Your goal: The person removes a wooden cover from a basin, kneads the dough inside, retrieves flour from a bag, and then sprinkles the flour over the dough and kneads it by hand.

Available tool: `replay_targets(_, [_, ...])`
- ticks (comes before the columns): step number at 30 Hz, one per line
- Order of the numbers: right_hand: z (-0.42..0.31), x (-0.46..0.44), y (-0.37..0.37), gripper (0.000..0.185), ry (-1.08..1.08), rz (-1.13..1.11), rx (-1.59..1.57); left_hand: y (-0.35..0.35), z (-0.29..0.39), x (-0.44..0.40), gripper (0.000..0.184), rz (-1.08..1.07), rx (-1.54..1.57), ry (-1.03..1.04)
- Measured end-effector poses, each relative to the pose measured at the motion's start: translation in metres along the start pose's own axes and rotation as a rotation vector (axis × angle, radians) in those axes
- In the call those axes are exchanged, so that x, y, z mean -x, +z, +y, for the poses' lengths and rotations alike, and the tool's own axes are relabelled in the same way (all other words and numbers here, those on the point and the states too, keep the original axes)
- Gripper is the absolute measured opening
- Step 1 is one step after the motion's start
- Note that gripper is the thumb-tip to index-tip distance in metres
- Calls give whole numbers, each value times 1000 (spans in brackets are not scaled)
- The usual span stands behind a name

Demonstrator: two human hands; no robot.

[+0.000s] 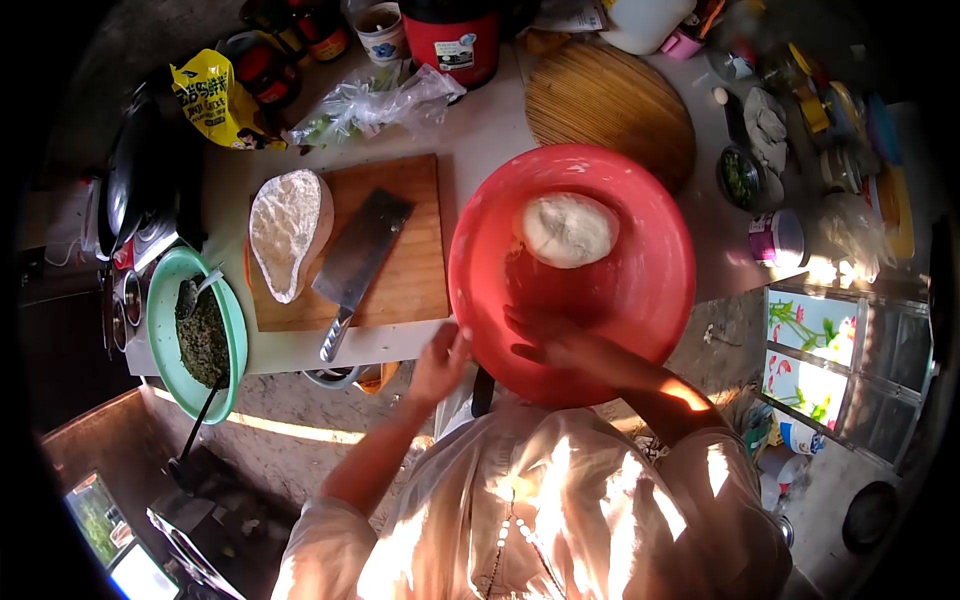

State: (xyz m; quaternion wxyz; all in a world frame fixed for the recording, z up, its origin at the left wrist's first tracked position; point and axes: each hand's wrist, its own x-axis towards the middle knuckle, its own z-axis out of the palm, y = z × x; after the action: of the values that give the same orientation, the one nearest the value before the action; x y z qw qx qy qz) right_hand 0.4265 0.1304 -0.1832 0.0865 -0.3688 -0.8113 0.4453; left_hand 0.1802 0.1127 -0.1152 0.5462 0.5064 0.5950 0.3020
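Observation:
A red basin sits at the front of the table, with a smooth pale ball of dough resting inside toward its far side. My right hand reaches over the near part of the basin, slightly blurred, its fingers spread and apart from the dough. At the basin's left rim is my left hand, fingers loosely extended; whether it touches the rim is unclear. Left of the basin, a cleaver lies on a wooden cutting board, beside a container of white flour.
A green bowl of chopped filling with a spoon stands at the table's left edge. Behind are a yellow bag, a plastic bag of greens, a red pot and a round wooden lid. Jars and utensils crowd the right.

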Motion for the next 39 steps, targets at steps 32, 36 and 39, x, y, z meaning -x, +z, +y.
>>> replay_targets(32, [-28,-30,2,63,49,113,327,-4,38,-124,30,147,-364,112])
replay_targets(36, [-42,-59,6,59,144,336,348,-6,32,-131,30,168,-348,167])
replay_targets(39, [-4,-11,24,59,-11,230,-48,-8,31,-135,30,151,-336,182])
